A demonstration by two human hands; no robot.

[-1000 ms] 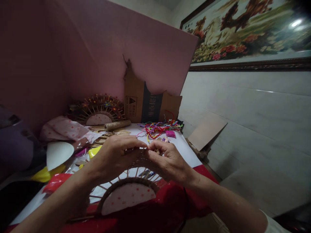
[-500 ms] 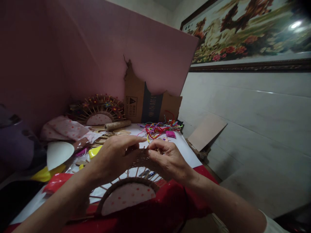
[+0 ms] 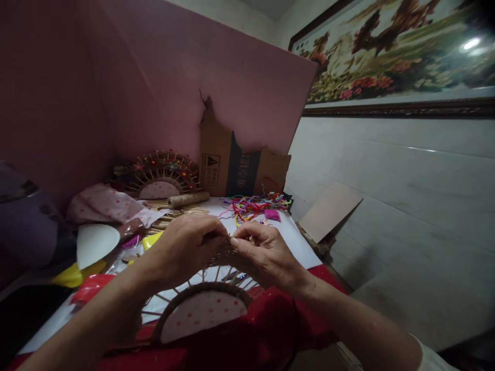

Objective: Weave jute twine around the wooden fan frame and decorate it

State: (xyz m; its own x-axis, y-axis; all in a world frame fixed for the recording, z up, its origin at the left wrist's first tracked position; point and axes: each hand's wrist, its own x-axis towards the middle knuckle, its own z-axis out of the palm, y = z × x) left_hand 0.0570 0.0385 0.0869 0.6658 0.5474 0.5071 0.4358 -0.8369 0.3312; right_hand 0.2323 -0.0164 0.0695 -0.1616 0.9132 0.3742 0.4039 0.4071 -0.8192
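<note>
Left hand and right hand are pinching the woven rim atop the stick-ribbed fan, likely safer gripping than its presumably light, brittle ribs.

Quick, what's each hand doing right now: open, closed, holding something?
Left hand: closed on the far edge of the woven fan.
Right hand: closed, thumb and finger pinching at that same edge.

On our right arm, off-white sleeve, lower right corner of view: loose, curved hem, ending near elbow. Our right forearm bare from hem to wrist; right hand bare, thumbnail short. Our left forearm bare to edge of view, narrowing toward wrist; left hand bare too.
</note>
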